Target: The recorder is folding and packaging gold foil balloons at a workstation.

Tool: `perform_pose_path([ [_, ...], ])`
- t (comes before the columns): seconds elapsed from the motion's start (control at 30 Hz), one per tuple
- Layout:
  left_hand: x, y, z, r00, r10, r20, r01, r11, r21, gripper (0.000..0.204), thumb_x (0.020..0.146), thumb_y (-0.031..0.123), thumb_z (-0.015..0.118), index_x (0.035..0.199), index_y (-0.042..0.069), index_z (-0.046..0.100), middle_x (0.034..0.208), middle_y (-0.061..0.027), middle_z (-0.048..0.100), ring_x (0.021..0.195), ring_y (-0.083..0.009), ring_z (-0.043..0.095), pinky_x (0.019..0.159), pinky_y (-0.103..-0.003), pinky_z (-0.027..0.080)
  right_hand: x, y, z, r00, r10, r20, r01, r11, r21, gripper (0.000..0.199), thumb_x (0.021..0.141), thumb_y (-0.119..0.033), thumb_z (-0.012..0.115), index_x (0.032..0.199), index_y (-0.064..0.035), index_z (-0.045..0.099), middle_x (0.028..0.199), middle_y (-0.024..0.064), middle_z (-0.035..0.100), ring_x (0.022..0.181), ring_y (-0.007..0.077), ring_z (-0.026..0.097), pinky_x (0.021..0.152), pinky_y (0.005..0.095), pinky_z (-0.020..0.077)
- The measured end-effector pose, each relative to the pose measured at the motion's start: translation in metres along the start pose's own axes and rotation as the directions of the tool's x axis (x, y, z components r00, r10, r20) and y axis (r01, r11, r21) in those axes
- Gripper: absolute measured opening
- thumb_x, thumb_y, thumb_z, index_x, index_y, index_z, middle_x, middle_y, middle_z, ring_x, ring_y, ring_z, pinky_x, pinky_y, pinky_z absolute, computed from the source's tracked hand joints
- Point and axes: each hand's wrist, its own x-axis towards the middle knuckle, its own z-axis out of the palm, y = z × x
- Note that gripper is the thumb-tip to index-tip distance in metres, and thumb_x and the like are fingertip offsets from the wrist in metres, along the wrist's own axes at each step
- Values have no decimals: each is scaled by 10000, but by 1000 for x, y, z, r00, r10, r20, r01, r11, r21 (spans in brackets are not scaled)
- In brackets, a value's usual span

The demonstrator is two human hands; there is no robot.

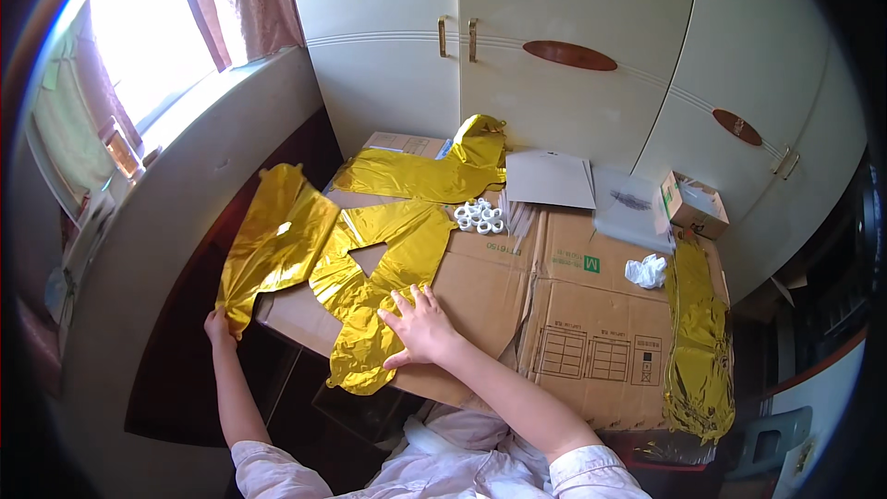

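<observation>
A flat, deflated gold foil balloon (407,240) with a triangular hole lies over the left front of the cardboard-covered table. My right hand (422,326) rests on its lower part, palm down with fingers spread. Off the table's left edge, my left hand (220,327) pinches the bottom corner of a gold foil section (282,231), raised and slanting. This section meets the holed part; I cannot tell whether they are one piece. Another flat gold foil balloon (407,176) lies behind. Several small white rings (478,216) sit in a pile beside the foil.
White sticks (522,217) and pale sheets (552,179) lie at the back, near a clear plastic bag (630,208) and small open box (695,206). Crumpled white plastic (647,271) is at right, beside folded gold foil (698,342). A cabinet (379,83) stands behind.
</observation>
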Motion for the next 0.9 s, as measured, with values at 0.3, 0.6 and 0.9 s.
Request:
perform_pose_path([
  [0.3, 82, -5, -179, 910, 56, -411, -71, 997, -20, 210, 930, 127, 583, 1038, -40, 649, 896, -83, 646, 745, -179, 615, 625, -306, 506, 5, -12, -8, 1000, -18, 17, 18, 1000, 9, 1017, 654, -777, 637, 1454, -194, 403, 1511, 198, 316, 1387, 454, 269, 1154, 571, 166],
  [0.6, 52, 73, -236, 674, 115, -729, -55, 993, 107, 378, 890, 331, 601, 1072, 9, 681, 1003, -122, 697, 877, -278, 680, 737, -375, 549, 2, -5, -3, 999, 19, 49, -20, 1000, 4, 1018, 658, -768, 642, 1462, -199, 386, 1517, 197, 300, 1390, 461, 257, 1149, 583, 165],
  [0.9, -110, 227, -117, 530, 844, 77, -495, 234, 837, 162, 912, 223, 554, 934, 63, 567, 793, -147, 653, 777, -375, 646, 668, -444, 479, 0, -8, 0, 1000, -12, -19, 12, 1000, 21, 1017, 677, -800, 591, 1433, -142, 417, 1498, 227, 318, 1384, 480, 253, 1138, 606, 174],
])
